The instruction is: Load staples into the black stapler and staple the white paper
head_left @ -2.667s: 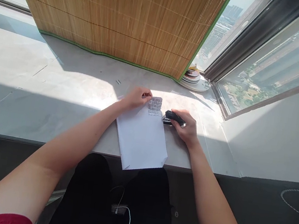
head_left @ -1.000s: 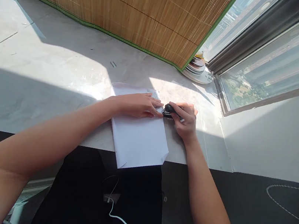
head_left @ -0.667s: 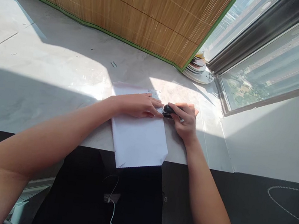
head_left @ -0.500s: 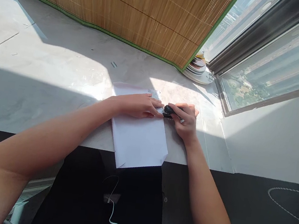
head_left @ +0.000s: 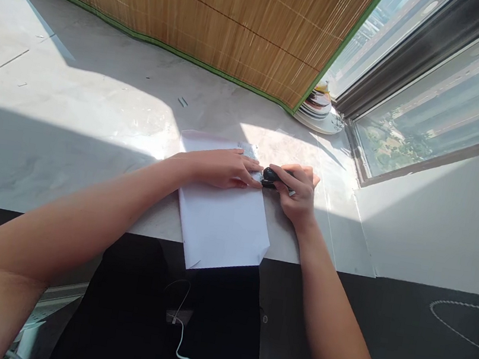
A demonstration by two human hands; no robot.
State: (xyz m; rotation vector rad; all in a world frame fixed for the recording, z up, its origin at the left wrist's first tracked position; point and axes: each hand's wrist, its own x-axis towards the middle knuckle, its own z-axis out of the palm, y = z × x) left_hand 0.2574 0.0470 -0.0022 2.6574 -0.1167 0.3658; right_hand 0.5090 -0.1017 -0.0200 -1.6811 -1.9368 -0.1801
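White paper [head_left: 223, 225] lies on the light marbled ledge, its near end sticking out past the front edge; small print shows near its far right corner. My left hand [head_left: 227, 169] rests flat across the paper, fingers spread and pointing to the right edge. Wrapped round a black stapler [head_left: 271, 176] is my right hand [head_left: 298, 194], just right of the paper. The stapler's front end meets the paper's right edge beside my left fingertips. Whether its jaws are pressed together is too small to tell.
A bamboo blind [head_left: 201, 12] with green trim hangs across the back. Stacked plates [head_left: 317, 110] stand by the window frame [head_left: 374, 61] at the back right. Small scraps [head_left: 183, 101] lie on the ledge [head_left: 44, 162]. A white cable [head_left: 182, 339] hangs below.
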